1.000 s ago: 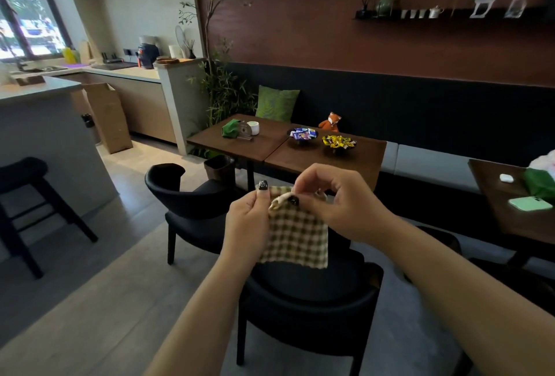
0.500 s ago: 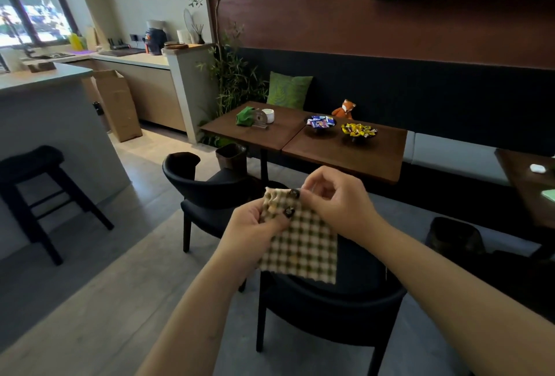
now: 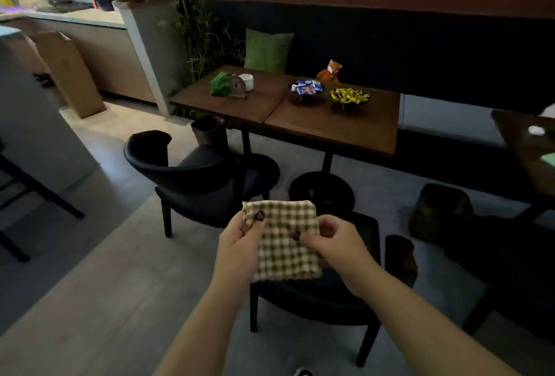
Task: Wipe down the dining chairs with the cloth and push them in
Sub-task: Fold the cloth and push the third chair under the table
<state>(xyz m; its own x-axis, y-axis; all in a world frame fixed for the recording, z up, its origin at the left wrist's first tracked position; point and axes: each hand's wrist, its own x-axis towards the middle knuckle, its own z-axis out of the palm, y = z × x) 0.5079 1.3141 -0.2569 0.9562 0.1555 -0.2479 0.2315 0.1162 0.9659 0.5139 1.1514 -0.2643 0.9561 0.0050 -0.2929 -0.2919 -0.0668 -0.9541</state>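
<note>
On the left of the floor, a black dining chair (image 3: 192,177) stands pulled well out from the wooden table (image 3: 300,114), turned partly sideways. Just right of it, in front of the camera, the left hand (image 3: 237,243) pinches the upper left corner of the checked cloth (image 3: 285,240) between thumb and curled fingers. The cloth hangs folded in mid-air, above the seat of a second black chair (image 3: 315,300), touching neither chair. Further right, the right hand (image 3: 333,243) pinches the cloth's right side, its fingers curled round the fabric. Both chairs sit apart from the table. Judging by this, no wiping has begun and no chair is pushed in: the cloth is only being readied, so the whole job remains.
</note>
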